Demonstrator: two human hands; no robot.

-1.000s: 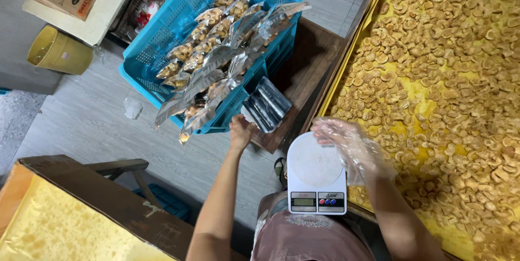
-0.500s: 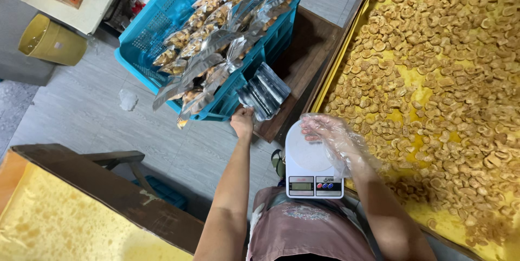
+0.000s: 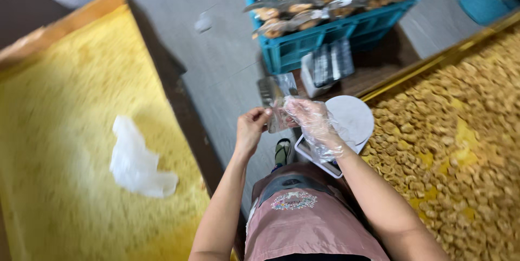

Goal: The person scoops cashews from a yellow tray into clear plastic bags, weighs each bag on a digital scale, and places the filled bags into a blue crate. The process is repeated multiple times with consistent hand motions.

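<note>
Head view: both hands met over the clear empty bag [image 3: 277, 104]. Left hand [image 3: 250, 130] pinched its lower edge; gloved right hand [image 3: 313, 123] gripped the other side. Bag's long axis ran toward 12 o'clock, above the fingers, left of the white scale [image 3: 352, 117].

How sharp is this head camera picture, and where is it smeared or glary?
Head view: motion blur smears the yellow tray and the snack pieces; the left hand, gloved right hand and clear bag between them are soft but readable; light is even, with faint sheen on the packets in the blue crate.
</note>
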